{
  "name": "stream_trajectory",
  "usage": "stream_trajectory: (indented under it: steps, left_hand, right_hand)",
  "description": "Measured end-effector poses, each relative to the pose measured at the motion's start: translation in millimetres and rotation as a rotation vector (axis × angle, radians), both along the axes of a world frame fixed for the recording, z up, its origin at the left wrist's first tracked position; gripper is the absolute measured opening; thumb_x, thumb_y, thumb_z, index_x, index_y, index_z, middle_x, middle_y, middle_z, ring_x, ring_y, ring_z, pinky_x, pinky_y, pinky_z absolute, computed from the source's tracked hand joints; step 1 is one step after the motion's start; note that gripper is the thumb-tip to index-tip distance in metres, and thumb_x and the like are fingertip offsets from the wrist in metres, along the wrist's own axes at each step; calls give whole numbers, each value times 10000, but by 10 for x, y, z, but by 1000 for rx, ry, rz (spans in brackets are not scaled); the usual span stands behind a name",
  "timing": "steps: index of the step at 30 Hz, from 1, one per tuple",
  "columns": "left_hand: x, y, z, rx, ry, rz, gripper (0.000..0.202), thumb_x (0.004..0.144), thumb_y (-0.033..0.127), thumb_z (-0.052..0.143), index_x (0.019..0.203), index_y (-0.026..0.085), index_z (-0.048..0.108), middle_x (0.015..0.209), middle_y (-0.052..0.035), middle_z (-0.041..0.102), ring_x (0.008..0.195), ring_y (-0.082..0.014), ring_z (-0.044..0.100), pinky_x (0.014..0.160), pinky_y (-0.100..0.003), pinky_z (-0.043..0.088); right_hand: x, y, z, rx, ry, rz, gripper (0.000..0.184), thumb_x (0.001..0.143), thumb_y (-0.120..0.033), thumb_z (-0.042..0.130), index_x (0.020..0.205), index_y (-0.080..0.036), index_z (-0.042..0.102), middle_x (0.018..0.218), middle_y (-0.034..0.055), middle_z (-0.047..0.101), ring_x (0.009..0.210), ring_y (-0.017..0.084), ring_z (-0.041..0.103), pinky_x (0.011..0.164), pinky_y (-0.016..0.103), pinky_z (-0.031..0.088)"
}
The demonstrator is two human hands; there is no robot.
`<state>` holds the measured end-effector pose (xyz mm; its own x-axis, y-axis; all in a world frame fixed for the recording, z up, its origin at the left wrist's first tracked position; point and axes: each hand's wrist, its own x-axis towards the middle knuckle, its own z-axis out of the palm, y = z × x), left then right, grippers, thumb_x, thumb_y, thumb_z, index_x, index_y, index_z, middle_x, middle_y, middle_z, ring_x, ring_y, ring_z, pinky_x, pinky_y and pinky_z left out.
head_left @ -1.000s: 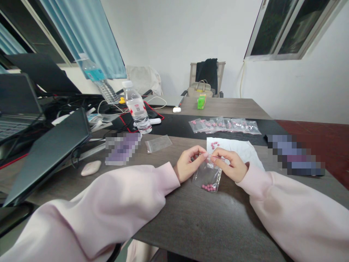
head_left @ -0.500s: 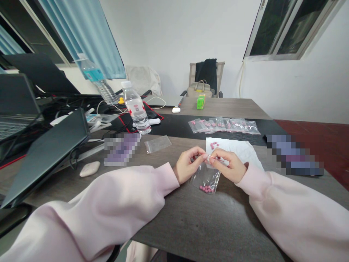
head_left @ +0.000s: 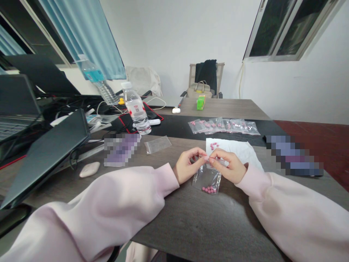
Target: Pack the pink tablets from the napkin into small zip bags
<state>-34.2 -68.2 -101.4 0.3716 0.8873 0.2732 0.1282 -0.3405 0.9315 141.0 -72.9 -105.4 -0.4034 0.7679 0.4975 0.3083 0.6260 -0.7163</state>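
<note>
My left hand (head_left: pixel 191 164) and my right hand (head_left: pixel 228 165) pinch the top edge of a small clear zip bag (head_left: pixel 204 177) between thumbs and fingers, their tips nearly meeting. Several pink tablets (head_left: pixel 209 190) are gathered at the bottom of the bag, which hangs down just over the table. Behind my right hand lies a sheet of white paper (head_left: pixel 242 148), and loose pink tablets (head_left: pixel 214 145) rest on its left part. An unfilled clear bag (head_left: pixel 158 145) lies flat to the left of my hands.
Several bags of pink tablets (head_left: pixel 223 125) lie in a row on the black strip. A green box (head_left: pixel 200 103) stands farther back. On the left are a water bottle (head_left: pixel 136 109), a laptop (head_left: pixel 49 153) and a white mouse (head_left: pixel 89 169). A blurred phone-like object (head_left: pixel 294 154) lies right.
The bag and the tablets in it have swung slightly to the right. Both hands keep their pinch on the bag's top edge and have barely moved.
</note>
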Motion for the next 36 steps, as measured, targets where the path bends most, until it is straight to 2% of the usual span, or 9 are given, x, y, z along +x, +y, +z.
stream_trajectory:
  steps: [7, 12, 19, 24, 30, 36]
  left_hand:
    - [5, -7, -10, 25, -2, -3, 227, 816, 363, 573, 771, 142, 599, 721, -19, 632, 660, -115, 539, 637, -230, 401]
    - [2, -15, 20, 43, -23, 64, 244, 807, 375, 590, 734, 143, 595, 689, -18, 622, 657, -119, 530, 654, -239, 405]
    - [-3, -7, 37, -6, -73, 79, 289, 785, 428, 620, 730, 144, 613, 684, -20, 626, 654, -123, 526, 645, -243, 399]
    - [2, -6, 50, -16, -93, 95, 283, 777, 421, 632, 721, 143, 624, 683, -19, 629, 659, -123, 526, 656, -246, 393]
    - [12, 12, 37, -77, -154, 149, 344, 753, 479, 645, 683, 145, 594, 651, -11, 602, 634, -116, 507, 652, -249, 405]
    - [11, 26, 28, -102, -178, 149, 371, 728, 498, 662, 647, 146, 579, 634, -1, 581, 614, -106, 490, 633, -240, 400]
  right_hand:
    - [-2, 1, 3, 19, -11, -16, 262, 882, -333, 488, 676, -187, 558, 626, 12, 564, 608, 138, 517, 597, 282, 405]
    - [-5, 16, -13, 36, 22, -90, 326, 866, -369, 526, 591, -195, 508, 555, -13, 502, 556, 126, 458, 583, 291, 374]
    - [-8, 24, 1, 34, 65, -49, 366, 864, -395, 539, 556, -198, 531, 562, 4, 526, 558, 136, 459, 593, 317, 391]
    - [-14, 25, 23, 53, 66, -77, 360, 854, -408, 548, 562, -199, 529, 546, -2, 508, 550, 133, 447, 582, 316, 374]
    - [-22, 30, 14, 89, 98, -154, 508, 833, -467, 567, 459, -201, 347, 473, -39, 359, 493, 105, 352, 529, 297, 313]
    - [-14, 14, 30, 67, 75, -86, 566, 881, -494, 480, 437, -203, 284, 462, -40, 257, 493, 110, 298, 513, 297, 290]
